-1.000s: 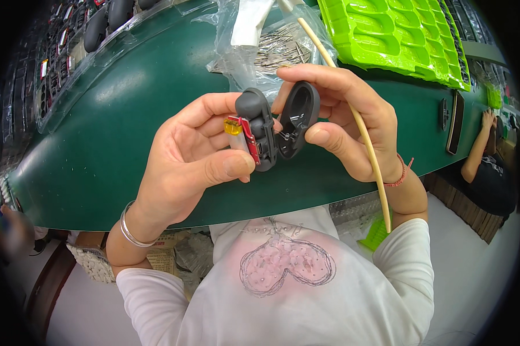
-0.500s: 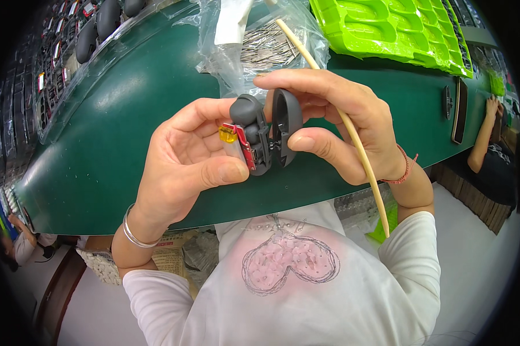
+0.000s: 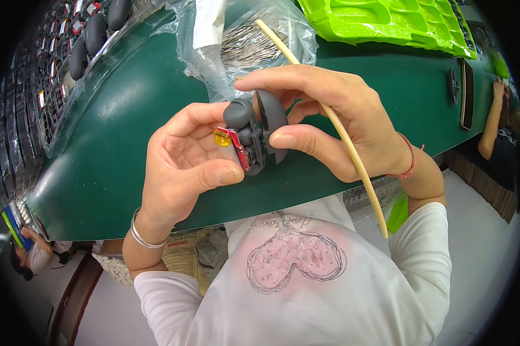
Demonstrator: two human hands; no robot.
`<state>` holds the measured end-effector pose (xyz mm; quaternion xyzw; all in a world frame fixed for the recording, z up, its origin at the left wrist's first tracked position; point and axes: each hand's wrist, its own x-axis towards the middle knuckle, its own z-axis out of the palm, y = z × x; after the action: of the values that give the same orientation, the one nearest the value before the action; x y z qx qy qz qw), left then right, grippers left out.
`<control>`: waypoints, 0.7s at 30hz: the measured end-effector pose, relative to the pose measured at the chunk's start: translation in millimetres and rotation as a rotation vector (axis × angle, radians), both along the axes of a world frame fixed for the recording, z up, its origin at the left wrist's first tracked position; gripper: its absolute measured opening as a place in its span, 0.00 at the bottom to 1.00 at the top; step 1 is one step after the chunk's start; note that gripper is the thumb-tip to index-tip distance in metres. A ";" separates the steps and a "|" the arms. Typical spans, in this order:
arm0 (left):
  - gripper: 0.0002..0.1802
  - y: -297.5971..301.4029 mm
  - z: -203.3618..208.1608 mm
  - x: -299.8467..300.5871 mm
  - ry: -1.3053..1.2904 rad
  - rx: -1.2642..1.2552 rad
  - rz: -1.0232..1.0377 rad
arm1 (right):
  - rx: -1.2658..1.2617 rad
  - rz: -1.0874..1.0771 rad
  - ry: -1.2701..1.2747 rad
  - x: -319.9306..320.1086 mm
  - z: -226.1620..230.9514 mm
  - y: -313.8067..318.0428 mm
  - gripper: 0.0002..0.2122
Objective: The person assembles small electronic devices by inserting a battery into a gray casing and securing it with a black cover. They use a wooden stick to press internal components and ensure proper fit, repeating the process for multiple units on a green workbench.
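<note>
Over the green table, my left hand [image 3: 182, 151] grips the dark grey inner body of what looks like an earbud charging case [image 3: 244, 118] between thumb and fingers. A red circuit board [image 3: 241, 154] and a piece of yellow tape [image 3: 221, 137] show on its near left side. My right hand [image 3: 352, 112] pinches the case's rounded grey lid [image 3: 274, 115], which stands partly folded toward the body, its outer shell to the right. A long pale wooden stick [image 3: 360, 167] also rests across that hand, passing under the index finger and slanting past the wrist.
Beyond my hands lies a clear plastic bag [image 3: 205, 72] with many thin metal pins [image 3: 251, 46]. A bright green moulded tray [image 3: 381, 23] sits at the far right, near a flat dark object [image 3: 466, 95]. Grey case parts [image 3: 95, 34] fill the left. Another person's arm [image 3: 493, 118] reaches in at right.
The lid has swung nearer the body, so its hollow inside shows less and its outer shell more. Both hands have shifted slightly left in the view, keeping their holds.
</note>
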<state>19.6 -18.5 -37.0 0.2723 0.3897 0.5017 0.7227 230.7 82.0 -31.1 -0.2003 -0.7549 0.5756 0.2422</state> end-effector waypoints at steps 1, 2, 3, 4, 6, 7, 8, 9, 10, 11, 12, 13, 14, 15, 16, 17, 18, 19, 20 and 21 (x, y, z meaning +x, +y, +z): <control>0.31 0.2 -0.8 0.3 0.000 0.015 0.000 | 0.001 -0.004 -0.002 0.3 0.2 -0.1 0.22; 0.31 0.6 -1.2 0.7 -0.001 0.029 -0.001 | 0.001 -0.008 -0.003 0.5 0.4 -0.2 0.22; 0.31 1.0 -1.3 0.6 0.001 0.044 -0.002 | 0.023 -0.012 0.002 0.2 0.0 -0.3 0.22; 0.30 0.7 -0.7 1.4 0.011 0.032 0.015 | 0.044 -0.015 0.007 -0.1 -0.5 -0.4 0.22; 0.30 -0.6 1.4 4.0 0.032 0.009 0.046 | 0.046 -0.021 0.033 -0.7 -2.9 -0.7 0.23; 0.30 -0.2 1.7 4.3 0.042 0.010 0.046 | 0.027 -0.023 0.053 -1.1 -4.7 -0.9 0.23; 0.30 0.3 1.7 4.5 0.053 0.013 0.045 | 0.008 -0.026 0.074 -1.5 -6.2 -1.1 0.23; 0.30 -0.1 1.6 5.0 0.062 0.014 0.049 | 0.020 -0.027 0.080 -1.6 -7.2 -1.5 0.22; 0.30 -0.6 1.4 4.7 0.070 0.015 0.051 | 0.032 -0.029 0.086 -1.9 -8.0 -1.9 0.22; 0.29 -1.1 1.3 4.2 0.077 0.016 0.053 | 0.045 -0.031 0.092 -2.3 -8.5 -2.2 0.22; 0.29 -1.2 1.1 3.9 0.083 0.018 0.055 | 0.049 -0.029 0.101 -2.9 -8.7 -1.9 0.22; 0.28 -1.3 1.2 4.0 0.086 0.020 0.057 | 0.053 -0.028 0.109 -3.6 -8.3 -1.2 0.22; 0.28 -1.6 1.5 4.1 0.089 0.023 0.060 | 0.058 -0.026 0.117 -3.6 -7.8 -0.9 0.22; 0.27 -1.1 2.0 3.8 0.093 0.027 0.062 | 0.056 -0.032 0.114 -3.3 -7.2 -0.7 0.22; 0.26 -0.7 3.6 4.6 0.108 0.011 0.072 | 0.054 -0.037 0.110 -3.1 -6.5 -0.8 0.22; 0.25 -0.2 5.8 6.3 0.122 -0.006 0.083 | 0.052 -0.042 0.106 -2.9 -6.0 -0.9 0.22; 0.24 -0.9 6.2 6.7 0.129 -0.009 0.096 | 0.033 -0.042 0.109 -2.8 -5.3 -1.4 0.22; 0.24 -1.3 6.6 6.8 0.137 -0.012 0.110 | 0.014 -0.042 0.112 -2.9 -4.7 -1.8 0.22; 0.23 -2.4 3.9 5.5 0.134 -0.001 0.121 | 0.009 -0.036 0.112 -3.3 -4.0 -1.6 0.21; 0.22 -2.6 2.2 4.7 0.130 0.008 0.130 | 0.005 -0.034 0.111 -3.0 -3.6 -1.3 0.21</control>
<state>24.4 -21.1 -34.8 0.2815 0.4507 0.5303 0.6606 227.7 80.6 -34.7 -0.1803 -0.7382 0.5800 0.2936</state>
